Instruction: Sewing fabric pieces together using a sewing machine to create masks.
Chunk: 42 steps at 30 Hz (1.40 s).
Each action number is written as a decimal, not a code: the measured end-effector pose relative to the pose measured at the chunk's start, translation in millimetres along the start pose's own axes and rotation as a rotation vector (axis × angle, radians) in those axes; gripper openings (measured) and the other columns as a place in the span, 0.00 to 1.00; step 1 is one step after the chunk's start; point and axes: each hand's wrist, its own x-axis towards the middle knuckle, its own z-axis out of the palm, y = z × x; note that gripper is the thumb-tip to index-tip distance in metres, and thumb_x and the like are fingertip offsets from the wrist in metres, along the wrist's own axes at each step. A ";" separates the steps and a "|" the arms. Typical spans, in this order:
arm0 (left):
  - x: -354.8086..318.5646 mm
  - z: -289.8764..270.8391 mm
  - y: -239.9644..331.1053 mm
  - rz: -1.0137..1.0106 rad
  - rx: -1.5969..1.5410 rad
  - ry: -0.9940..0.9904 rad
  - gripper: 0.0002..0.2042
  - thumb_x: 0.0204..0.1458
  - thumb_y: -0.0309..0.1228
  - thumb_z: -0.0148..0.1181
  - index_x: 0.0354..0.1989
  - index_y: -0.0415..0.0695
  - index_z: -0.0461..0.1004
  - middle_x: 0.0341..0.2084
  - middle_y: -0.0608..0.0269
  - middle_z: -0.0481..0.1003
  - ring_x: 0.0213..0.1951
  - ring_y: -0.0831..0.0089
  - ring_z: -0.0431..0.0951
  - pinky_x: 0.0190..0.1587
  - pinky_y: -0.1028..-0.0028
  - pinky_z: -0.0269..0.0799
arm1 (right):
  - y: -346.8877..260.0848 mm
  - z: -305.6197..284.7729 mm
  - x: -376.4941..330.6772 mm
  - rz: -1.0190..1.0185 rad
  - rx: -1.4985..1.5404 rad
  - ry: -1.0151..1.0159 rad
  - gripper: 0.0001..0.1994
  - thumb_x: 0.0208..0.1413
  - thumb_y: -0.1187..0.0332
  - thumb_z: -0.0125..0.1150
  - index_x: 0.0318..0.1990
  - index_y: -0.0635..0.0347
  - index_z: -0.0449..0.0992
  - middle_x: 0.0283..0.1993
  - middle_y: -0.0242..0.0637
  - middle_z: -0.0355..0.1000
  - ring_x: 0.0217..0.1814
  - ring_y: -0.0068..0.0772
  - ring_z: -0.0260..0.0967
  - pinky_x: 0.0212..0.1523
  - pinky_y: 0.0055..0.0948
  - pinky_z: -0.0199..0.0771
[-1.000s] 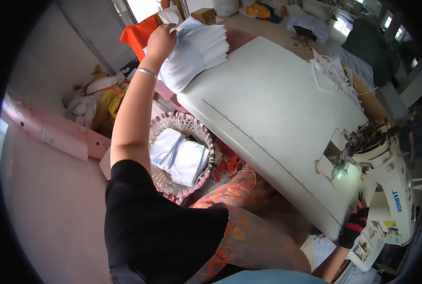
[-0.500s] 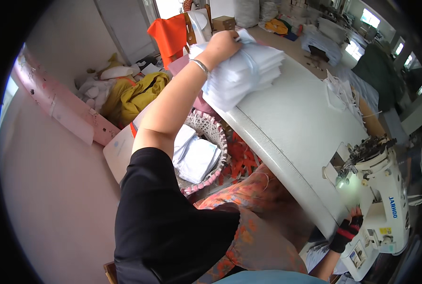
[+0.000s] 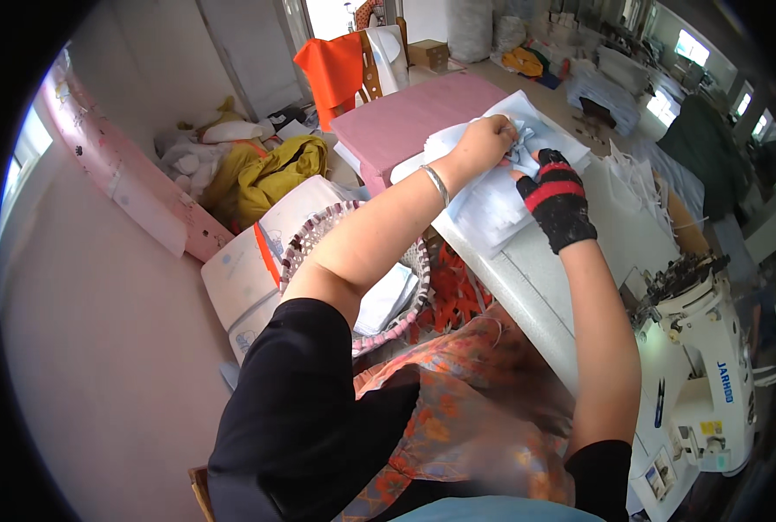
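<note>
White, flat-layered fabric stack (image 3: 484,213) lies on the smooth, pale-grey worktable (image 3: 618,230), at the end next to the flat-topped, dusty-pink block (image 3: 405,113). Our bare left hand (image 3: 488,141), with a silver bangle at the wrist, is curled closed on the narrow, pale-blue cloth strip (image 3: 525,148) on top of the stack. Our right hand (image 3: 559,198), in a black-and-red fingerless knitted glove, sets its fingertips beside the strip; we cannot tell whether they pinch it.

Below our left forearm, we locate the round, open-mesh basket (image 3: 403,326) with a pink-and-dark wrapped rim. It contains folded white fabric pieces (image 3: 384,300); the forearm hides part of the contents. Beyond the block, we note the small brown cardboard box (image 3: 429,55); its contents cannot be determined. At the worktable's right stands the white sewing machine (image 3: 717,374).
</note>
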 end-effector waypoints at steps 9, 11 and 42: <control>0.8 -3.6 -3.4 -0.043 0.124 0.011 0.06 0.58 0.26 0.58 0.40 0.37 0.76 0.33 0.59 0.78 0.29 0.78 0.77 0.30 0.77 0.78 | 26.2 -5.8 11.1 0.497 0.453 -0.124 0.23 0.61 0.46 0.58 0.38 0.61 0.79 0.33 0.39 0.78 0.30 0.33 0.75 0.34 0.33 0.73; 2.9 -2.5 -5.0 -0.019 0.073 0.035 0.06 0.57 0.24 0.58 0.41 0.37 0.76 0.34 0.58 0.77 0.28 0.77 0.78 0.29 0.78 0.78 | 32.9 -28.5 20.5 0.569 0.731 0.061 0.21 0.62 0.47 0.58 0.40 0.59 0.79 0.34 0.40 0.79 0.26 0.29 0.75 0.29 0.30 0.73; 13.7 -16.4 -11.7 0.216 0.586 0.060 0.18 0.53 0.30 0.61 0.52 0.38 0.76 0.32 0.52 0.81 0.35 0.63 0.82 0.41 0.68 0.75 | 56.1 4.3 4.8 0.047 0.704 -0.193 0.09 0.57 0.64 0.65 0.40 0.59 0.80 0.39 0.37 0.79 0.41 0.33 0.73 0.48 0.31 0.71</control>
